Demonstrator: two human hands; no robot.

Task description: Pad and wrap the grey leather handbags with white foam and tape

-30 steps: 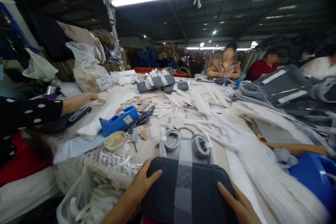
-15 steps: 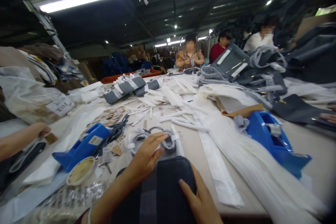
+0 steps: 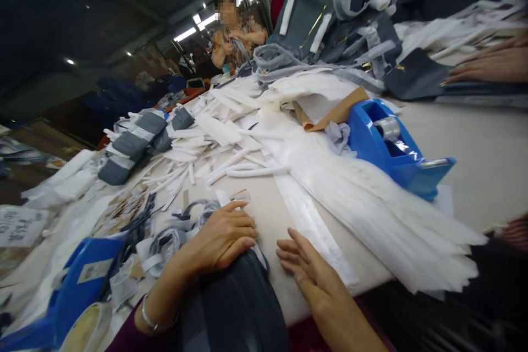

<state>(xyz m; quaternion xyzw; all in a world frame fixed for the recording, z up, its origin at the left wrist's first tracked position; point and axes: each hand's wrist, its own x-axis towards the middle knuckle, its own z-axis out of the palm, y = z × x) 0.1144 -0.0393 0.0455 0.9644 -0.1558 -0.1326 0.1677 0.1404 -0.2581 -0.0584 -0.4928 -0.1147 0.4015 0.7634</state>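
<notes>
A dark grey padded bag (image 3: pixel 235 308) with a lighter grey stripe lies at the table's near edge. My left hand (image 3: pixel 220 239) rests on its far end, fingers curled over the bag's top and over the coiled grey straps (image 3: pixel 173 239) bound with white bands. My right hand (image 3: pixel 307 269) lies flat on the table just right of the bag, fingers stretched out toward a long clear plastic sleeve (image 3: pixel 313 225), holding nothing.
A blue tape dispenser (image 3: pixel 391 148) stands to the right, another blue tape dispenser (image 3: pixel 78 280) at the near left beside a round tin (image 3: pixel 84 330). White strips and plastic bags (image 3: pixel 371 214) cover the middle. Grey bags (image 3: pixel 330 27) pile at the back. Other people sit at the far end; someone's hand (image 3: pixel 490 66) lies at right.
The view has swung right and tilted. My right hand slid off the bag onto the table, fingers flat. My left hand drew back from the strap coils to the bag's far end.
</notes>
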